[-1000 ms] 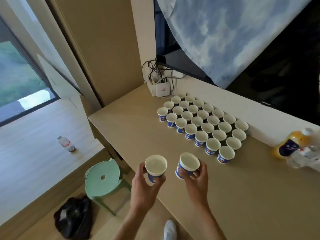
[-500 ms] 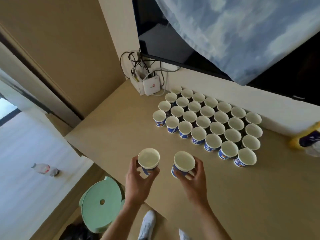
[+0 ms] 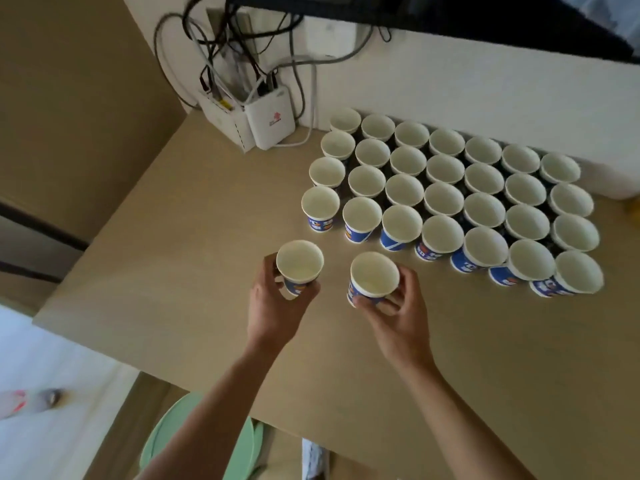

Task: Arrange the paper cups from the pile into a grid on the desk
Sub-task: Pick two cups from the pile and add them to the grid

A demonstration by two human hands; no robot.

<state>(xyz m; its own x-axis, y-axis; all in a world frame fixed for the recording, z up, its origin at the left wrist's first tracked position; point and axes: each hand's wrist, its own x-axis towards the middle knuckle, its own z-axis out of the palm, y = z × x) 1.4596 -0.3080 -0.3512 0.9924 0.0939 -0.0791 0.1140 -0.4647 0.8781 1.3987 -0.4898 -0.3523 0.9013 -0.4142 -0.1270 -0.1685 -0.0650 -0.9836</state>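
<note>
**Two cups held just short of the grid**

On my feed, the left cup [image 3: 300, 261] and right cup [image 3: 374, 274] are upright, just in front of the grid of cups [image 3: 446, 199], near its left corner. The left hand [image 3: 277, 306] and right hand [image 3: 398, 317] each have fingers curled round one. The grid sits on the desk [image 3: 173, 254] against the wall, with the router [image 3: 270, 119] beside it.

Twenty-eight empty paper cups [image 3: 444, 199], white inside with blue printed walls, stand upright and close-packed in a four-by-seven grid on the desk [image 3: 194, 271]. Two more are held mouth-up near its front left corner: left cup [image 3: 300, 262] and right cup [image 3: 374, 274].
</note>
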